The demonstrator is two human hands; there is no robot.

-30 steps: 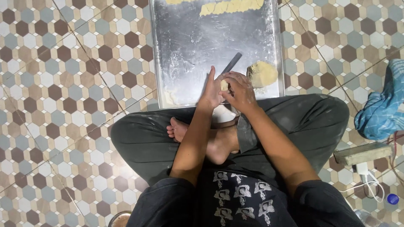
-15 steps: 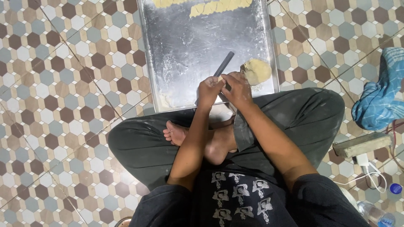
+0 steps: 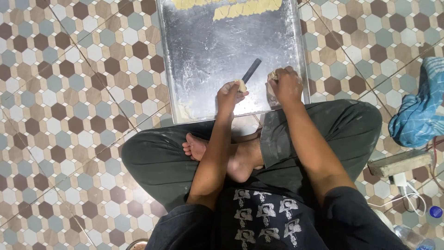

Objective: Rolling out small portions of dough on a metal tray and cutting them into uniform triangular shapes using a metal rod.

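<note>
The person sits cross-legged on the tiled floor (image 3: 69,115), dark trousers dusted with flour, one bare foot (image 3: 196,147) tucked just below the near edge of the metal tray (image 3: 208,51). To the right of the tray, well apart from it, lie a blue striped cloth (image 3: 418,111), a grey block (image 3: 400,163) and a white charger with its cable (image 3: 401,183).

Both hands reach over the near edge of the tray. The left hand (image 3: 229,95) has its grip pinched narrow on a small piece of dough (image 3: 241,85), held at the fingertips above the tray's near part. The right hand (image 3: 286,85) is curled over a second bit of dough (image 3: 273,75) close to the tray's right rim; its fingers are closed round it, though most of that dough is hidden under the hand.

Between the two hands, a little farther up the tray, a dark-handled knife (image 3: 251,71) lies at a slant on the metal, its lower end just beside the left hand's dough. Nothing stands between the hands and the knife.

At the tray's far edge, rows of cut dough pieces (image 3: 247,9) lie flat, well apart from both hands.
</note>
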